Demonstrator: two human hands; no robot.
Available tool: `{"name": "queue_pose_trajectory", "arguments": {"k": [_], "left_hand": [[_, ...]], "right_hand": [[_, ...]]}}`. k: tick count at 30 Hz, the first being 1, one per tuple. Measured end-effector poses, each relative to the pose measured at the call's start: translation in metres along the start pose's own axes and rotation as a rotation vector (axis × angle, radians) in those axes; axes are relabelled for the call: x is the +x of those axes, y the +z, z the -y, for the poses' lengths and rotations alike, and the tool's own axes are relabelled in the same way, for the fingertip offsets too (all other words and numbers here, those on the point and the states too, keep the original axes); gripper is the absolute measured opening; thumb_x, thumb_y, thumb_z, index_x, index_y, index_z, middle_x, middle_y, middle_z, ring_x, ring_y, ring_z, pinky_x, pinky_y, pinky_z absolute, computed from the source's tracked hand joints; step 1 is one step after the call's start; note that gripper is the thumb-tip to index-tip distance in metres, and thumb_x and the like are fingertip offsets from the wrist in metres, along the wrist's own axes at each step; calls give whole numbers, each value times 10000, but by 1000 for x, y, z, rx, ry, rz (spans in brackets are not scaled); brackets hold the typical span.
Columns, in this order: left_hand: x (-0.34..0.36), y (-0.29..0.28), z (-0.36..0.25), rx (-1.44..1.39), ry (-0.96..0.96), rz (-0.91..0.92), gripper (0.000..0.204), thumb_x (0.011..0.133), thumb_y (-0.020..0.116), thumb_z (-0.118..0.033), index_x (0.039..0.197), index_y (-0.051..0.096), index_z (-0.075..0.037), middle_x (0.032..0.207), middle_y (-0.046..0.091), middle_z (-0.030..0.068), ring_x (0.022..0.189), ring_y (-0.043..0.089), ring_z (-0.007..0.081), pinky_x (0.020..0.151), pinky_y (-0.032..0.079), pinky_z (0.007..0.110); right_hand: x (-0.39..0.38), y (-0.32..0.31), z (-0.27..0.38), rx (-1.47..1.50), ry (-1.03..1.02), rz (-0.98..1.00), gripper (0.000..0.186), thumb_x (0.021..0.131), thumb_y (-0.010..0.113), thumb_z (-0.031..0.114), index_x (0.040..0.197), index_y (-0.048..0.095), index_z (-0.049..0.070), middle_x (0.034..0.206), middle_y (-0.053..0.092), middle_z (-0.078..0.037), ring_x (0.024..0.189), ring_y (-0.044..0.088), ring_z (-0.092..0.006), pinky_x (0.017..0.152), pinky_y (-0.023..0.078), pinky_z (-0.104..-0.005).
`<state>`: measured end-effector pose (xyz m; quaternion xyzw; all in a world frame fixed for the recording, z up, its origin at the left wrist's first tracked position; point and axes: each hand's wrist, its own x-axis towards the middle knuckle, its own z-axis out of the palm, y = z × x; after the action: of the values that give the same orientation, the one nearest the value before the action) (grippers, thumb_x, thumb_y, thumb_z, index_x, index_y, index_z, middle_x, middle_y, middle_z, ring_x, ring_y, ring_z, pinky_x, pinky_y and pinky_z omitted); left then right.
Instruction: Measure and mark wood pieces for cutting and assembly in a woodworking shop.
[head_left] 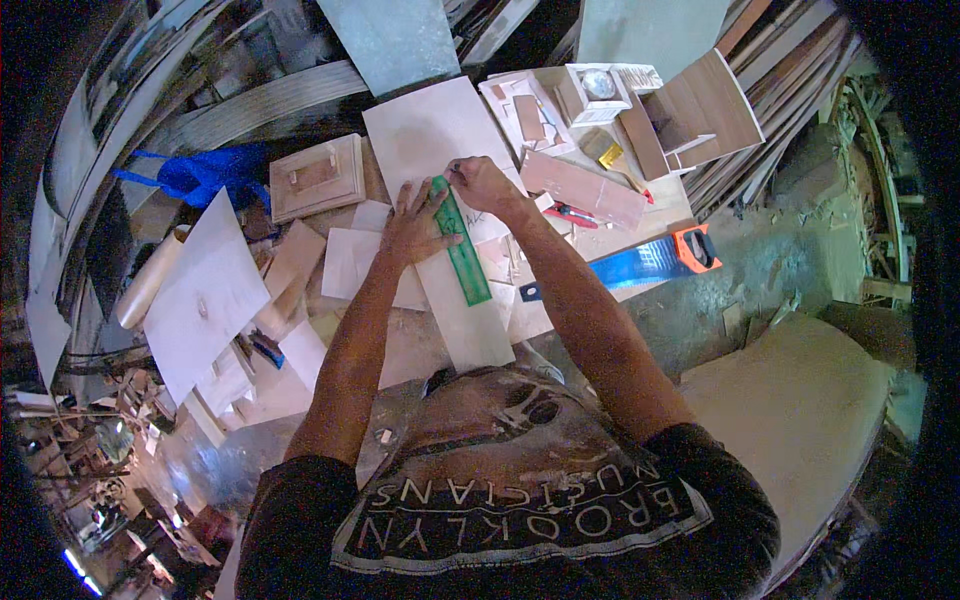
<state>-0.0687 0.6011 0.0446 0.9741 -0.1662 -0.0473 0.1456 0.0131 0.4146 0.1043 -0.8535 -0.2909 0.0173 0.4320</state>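
A translucent green ruler (467, 268) lies lengthwise on a long pale board (470, 335) in front of me. My left hand (412, 228) rests on the ruler's far part and the board, its fingers spread apart. Just right of the ruler's far end, my right hand (485, 187) is closed in a pinch low over the board. A small dark tip shows at its fingertips, but what it holds is too small to make out. Dark handwritten marks sit on the board beside the ruler. A red utility knife (572, 215) lies to the right of my right hand.
On the right are a handsaw (640, 263) with a blue blade, a paintbrush (612, 160), a small wooden box with a round top piece (598, 88) and an open wooden case (700, 110). To the left lie a framed wooden panel (318, 178), white sheets (205, 300) and a blue bag (205, 178).
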Motion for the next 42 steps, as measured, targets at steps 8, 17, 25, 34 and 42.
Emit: {"name": "queue_pose_trajectory", "arguments": {"k": [8,17,25,34,42], "left_hand": [[3,6,4,21,6,11,1017,688,693,-686,1515,292,-250,1602,174,77,1442,146,430,1123,262,600],[3,11,8,-7,41,-14,1033,681,693,-690,1519,276,-252,1600,181,77,1438,146,444,1111,266,623],[0,9,6,-13,40,-15,1015,682,675,-715,1511,298,-264,1602,177,80,1448,129,433,1104,268,629],[1,3,1,3,-47,47,1045,659,668,-751,1515,289,-288,1618,126,54,1464,97,407,1122,234,620],[1,0,0,-37,-59,72,1053,662,654,-763,1523,263,-299,1620,110,64,1464,77,416,1139,206,612]], "right_hand": [[3,-2,-1,-114,4,0,227,890,538,190,820,662,13,768,660,-223,737,647,-417,718,527,-500],[2,2,4,-134,50,6,243,887,541,198,784,653,8,778,653,-237,753,647,-429,744,527,-503],[-33,-9,8,-85,168,131,190,928,548,162,936,663,11,791,673,-222,757,672,-382,706,531,-444],[-110,-26,46,141,168,57,193,923,531,136,942,634,-26,786,631,-278,777,628,-461,674,515,-484],[-111,-31,53,155,221,104,167,907,534,114,936,631,-18,816,643,-261,782,637,-450,687,516,-472]]}}
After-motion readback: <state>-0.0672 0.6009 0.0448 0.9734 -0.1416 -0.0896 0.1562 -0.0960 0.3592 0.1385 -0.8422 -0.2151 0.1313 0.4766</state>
